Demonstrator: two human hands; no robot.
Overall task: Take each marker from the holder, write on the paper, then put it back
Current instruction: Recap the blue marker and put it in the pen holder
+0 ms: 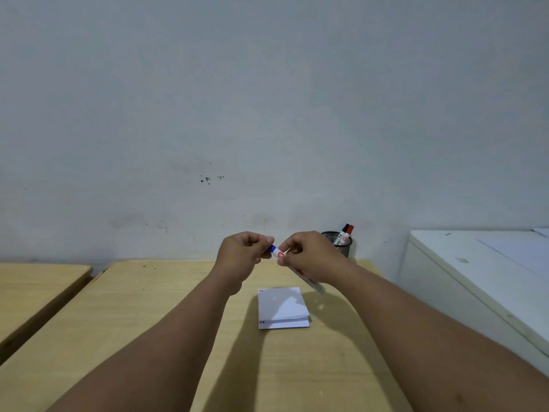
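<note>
Both hands hold one white marker (pixel 279 254) with a blue cap above the wooden table (pixel 166 307). My left hand (pixel 242 257) pinches the blue cap end. My right hand (pixel 312 257) grips the barrel, whose tail sticks out down and right below the hand. A small white paper pad (pixel 282 306) with tiny marks at its left corners lies on the table under the hands. Behind my right hand stands a dark mesh holder (pixel 341 243) with a black-capped and a red-capped marker (pixel 346 233) in it.
A second wooden table (pixel 35 289) sits to the left across a narrow gap. A white cabinet (pixel 475 272) stands at the right. A pale wall (pixel 267 114) rises directly behind the tables.
</note>
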